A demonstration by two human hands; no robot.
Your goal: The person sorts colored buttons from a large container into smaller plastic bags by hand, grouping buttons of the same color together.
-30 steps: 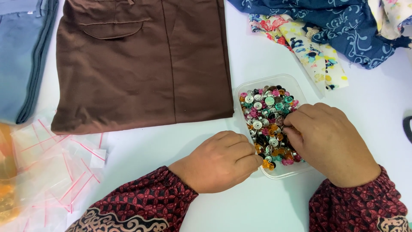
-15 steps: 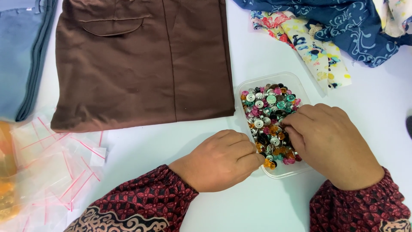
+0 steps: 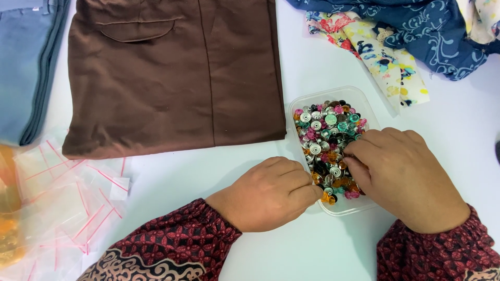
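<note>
On the counter (image 3: 156, 182), my right hand (image 3: 411, 179) digs in the button tub (image 3: 359, 205), grip curled, contents hidden; left hand (image 3: 268, 195) braces the tub, fist closed. I'd pinch one button and lift slowly.

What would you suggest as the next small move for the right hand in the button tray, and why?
Probably pinch one button and lift it clear. The right hand already has its fingertips down among the mixed buttons in the clear plastic tray, while the left hand rests at the tray's near edge, seemingly steadying it. Whether a button is already gripped is hidden.
</note>
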